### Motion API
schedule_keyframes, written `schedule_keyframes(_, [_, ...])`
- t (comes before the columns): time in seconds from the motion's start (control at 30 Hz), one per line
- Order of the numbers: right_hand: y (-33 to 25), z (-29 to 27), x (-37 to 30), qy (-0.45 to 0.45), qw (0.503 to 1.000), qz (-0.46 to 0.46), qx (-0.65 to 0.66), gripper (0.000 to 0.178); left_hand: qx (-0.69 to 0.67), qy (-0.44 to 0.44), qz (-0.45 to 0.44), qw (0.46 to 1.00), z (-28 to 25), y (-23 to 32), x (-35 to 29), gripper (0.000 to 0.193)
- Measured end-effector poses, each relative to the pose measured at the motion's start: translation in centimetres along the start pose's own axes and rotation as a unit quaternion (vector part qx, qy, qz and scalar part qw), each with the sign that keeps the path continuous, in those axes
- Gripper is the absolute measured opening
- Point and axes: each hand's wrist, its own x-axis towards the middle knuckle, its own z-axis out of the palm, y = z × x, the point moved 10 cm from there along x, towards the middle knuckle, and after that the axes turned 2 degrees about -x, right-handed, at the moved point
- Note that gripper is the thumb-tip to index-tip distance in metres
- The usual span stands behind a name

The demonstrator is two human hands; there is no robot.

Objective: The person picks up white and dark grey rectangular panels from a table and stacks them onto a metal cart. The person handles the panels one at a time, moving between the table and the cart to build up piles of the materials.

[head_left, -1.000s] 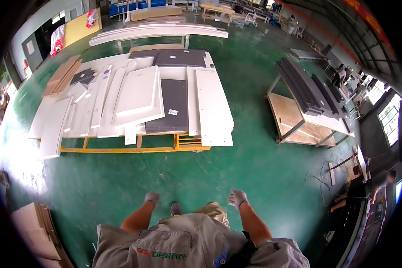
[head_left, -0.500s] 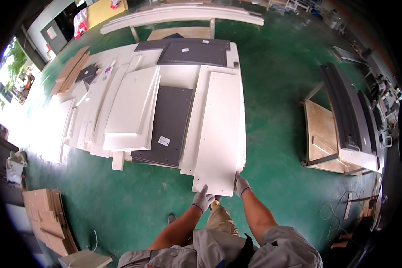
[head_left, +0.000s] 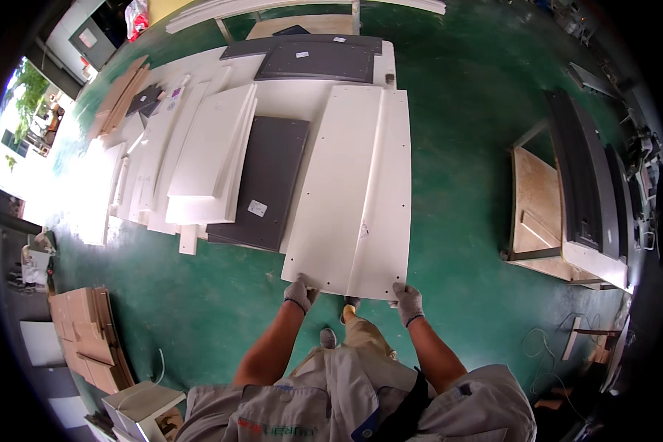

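Note:
Two long white panels with small drilled holes lie side by side, the left panel (head_left: pixel 328 191) meeting the right panel (head_left: pixel 385 199) along a lengthwise seam. Their near ends jut past the table's front edge toward me. My gloved left hand (head_left: pixel 300 294) is closed on the near edge of the left panel, close to its corner. At the right panel's near right corner, my gloved right hand (head_left: pixel 407 303) is closed with the thumb on top. The fingers beneath both panels are hidden. Left of them lies a dark grey panel (head_left: pixel 269 177) with a white label.
The white table (head_left: pixel 236 66) also bears stacked white boards (head_left: pixel 210 162) and dark panels (head_left: pixel 317 62) at its far end. A wheeled rack (head_left: pixel 538 199) with dark boards stands on the right. Flattened cardboard (head_left: pixel 85 331) sits lower left. Green floor (head_left: pixel 457 184) surrounds the table.
The upper white panel has shifted right, so both panels now show side by side. My hands have moved farther apart, the left one leftward onto the left panel. The view has shifted slightly.

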Motion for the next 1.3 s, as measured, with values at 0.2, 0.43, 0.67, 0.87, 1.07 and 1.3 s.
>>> schedule_keyframes(0.2, [-2.6,-6.5,-13.7,0.061,0.951,-0.116,-0.279,0.036,0.384,-0.049,0.178,0.905,1.9,-2.4,-4.7,0.07])
schedule_keyframes(0.43, [-1.5,-7.0,-31.3,-0.046,0.941,-0.088,-0.324,0.042,0.36,-0.192,0.068,0.911,1.6,-13.2,-14.0,0.076])
schedule_keyframes(0.67, [5.6,-7.8,-39.3,-0.175,0.959,-0.106,-0.198,0.056,0.458,-0.113,0.173,0.865,-5.9,-10.2,-27.4,0.068])
schedule_keyframes(0.87, [13.5,-3.8,-36.4,-0.343,0.878,-0.156,-0.295,0.025,0.397,0.135,0.299,0.857,-26.1,-9.1,-34.1,0.073])
schedule_keyframes(1.07, [13.0,14.8,-42.0,-0.312,0.934,-0.148,-0.088,0.032,0.237,0.262,0.246,0.902,-46.4,-16.4,-43.2,0.077])
schedule_keyframes(1.3, [29.4,34.9,-56.2,-0.489,0.765,-0.192,-0.373,0.032,-0.028,0.481,0.215,0.85,-72.2,-32.7,-50.5,0.079])
